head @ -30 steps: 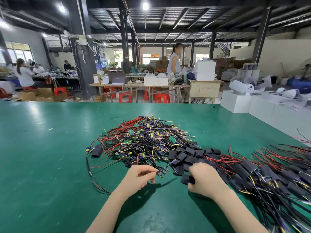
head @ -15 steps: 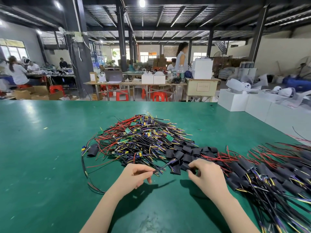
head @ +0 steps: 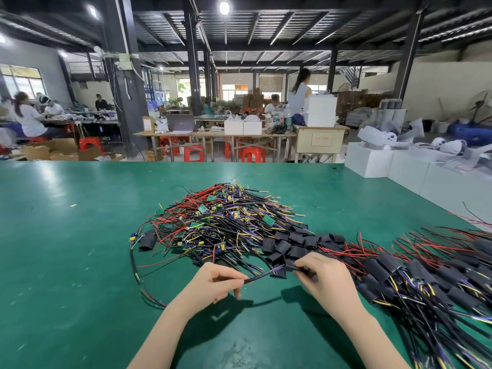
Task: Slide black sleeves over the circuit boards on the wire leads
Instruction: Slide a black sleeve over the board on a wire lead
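Now the left hand (head: 213, 284) pinches a lead (head: 259, 276); the right hand (head: 323, 279) pinches a sleeve (head: 295, 266), which likely needs threading next.

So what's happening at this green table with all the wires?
A person is fitting black sleeves onto wired circuit boards. The left hand pinches a black wire lead, while the right hand holds a black sleeve at its end. Unsleeved boards lie heaped ahead; sleeved ones lie to the right.
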`<state>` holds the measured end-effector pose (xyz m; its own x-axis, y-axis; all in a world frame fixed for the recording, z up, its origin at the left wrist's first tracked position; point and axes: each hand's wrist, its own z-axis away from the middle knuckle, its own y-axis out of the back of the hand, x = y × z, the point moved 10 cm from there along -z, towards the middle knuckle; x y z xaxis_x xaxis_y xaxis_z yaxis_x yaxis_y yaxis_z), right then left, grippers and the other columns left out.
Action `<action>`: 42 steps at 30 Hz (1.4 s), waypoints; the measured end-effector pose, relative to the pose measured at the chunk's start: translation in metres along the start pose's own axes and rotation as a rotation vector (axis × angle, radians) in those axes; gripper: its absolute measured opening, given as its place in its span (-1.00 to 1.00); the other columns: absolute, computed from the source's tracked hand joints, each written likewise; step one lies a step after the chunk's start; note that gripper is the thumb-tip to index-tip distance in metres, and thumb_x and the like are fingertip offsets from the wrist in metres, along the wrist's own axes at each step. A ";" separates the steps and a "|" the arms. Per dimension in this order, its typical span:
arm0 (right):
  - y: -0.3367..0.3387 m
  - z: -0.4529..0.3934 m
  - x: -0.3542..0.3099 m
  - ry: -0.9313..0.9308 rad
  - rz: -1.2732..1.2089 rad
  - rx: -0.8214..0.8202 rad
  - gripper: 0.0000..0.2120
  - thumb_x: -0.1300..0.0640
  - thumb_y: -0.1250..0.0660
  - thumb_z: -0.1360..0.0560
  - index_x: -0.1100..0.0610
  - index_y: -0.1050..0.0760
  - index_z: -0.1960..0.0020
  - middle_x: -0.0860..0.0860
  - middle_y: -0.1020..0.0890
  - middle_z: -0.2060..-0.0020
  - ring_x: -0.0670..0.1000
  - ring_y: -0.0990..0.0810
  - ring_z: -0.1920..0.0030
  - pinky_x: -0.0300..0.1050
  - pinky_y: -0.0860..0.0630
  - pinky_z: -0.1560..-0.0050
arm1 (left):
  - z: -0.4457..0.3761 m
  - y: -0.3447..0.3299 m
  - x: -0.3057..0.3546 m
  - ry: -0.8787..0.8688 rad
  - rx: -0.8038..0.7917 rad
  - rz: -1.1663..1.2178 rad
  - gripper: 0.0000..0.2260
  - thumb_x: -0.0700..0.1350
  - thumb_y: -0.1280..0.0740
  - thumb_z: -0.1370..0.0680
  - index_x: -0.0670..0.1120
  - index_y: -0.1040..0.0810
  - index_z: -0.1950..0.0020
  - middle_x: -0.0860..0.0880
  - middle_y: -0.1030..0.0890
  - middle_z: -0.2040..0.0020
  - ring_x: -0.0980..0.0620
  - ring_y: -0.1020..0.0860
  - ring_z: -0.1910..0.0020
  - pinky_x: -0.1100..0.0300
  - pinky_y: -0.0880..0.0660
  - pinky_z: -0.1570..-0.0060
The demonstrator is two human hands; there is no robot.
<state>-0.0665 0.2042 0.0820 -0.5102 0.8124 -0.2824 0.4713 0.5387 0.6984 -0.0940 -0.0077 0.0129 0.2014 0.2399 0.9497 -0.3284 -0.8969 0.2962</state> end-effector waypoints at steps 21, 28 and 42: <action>-0.021 0.006 -0.051 0.316 0.213 -0.050 -0.79 0.09 -0.60 -0.17 -0.05 -0.59 0.30 -0.21 -0.56 0.40 -0.03 -0.53 0.22 -0.16 -0.26 0.13 | 0.004 0.004 0.031 -0.146 0.087 -0.315 -0.73 -0.18 -0.43 -0.46 0.07 -0.54 -0.10 0.15 -0.61 -0.01 0.17 -0.54 -0.04 0.30 -0.43 -0.10; -0.017 0.003 -0.043 0.271 0.252 -0.039 -0.76 0.11 -0.63 -0.14 -0.04 -0.58 0.33 -0.22 -0.55 0.41 -0.02 -0.54 0.24 -0.12 -0.30 0.14 | 0.011 0.021 0.013 -0.049 0.000 -0.655 -0.81 0.00 -0.53 -0.38 0.07 -0.62 0.06 0.12 -0.61 0.10 0.25 -0.48 0.15 0.46 -0.35 0.13; -0.031 0.005 -0.060 0.297 0.086 -0.110 -0.82 0.02 -0.57 -0.24 -0.05 -0.60 0.21 -0.22 -0.60 0.29 -0.04 -0.56 0.18 -0.15 -0.30 0.08 | 0.007 -0.009 0.048 -0.272 0.177 -0.454 -0.80 -0.19 -0.56 -0.33 -0.06 -0.63 0.11 -0.01 -0.57 0.14 0.14 -0.51 0.19 0.25 -0.51 0.19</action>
<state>-0.0465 0.1398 0.0737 -0.6671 0.7445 -0.0264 0.4496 0.4306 0.7826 -0.0745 0.0091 0.0549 0.5249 0.5331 0.6635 0.0017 -0.7802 0.6256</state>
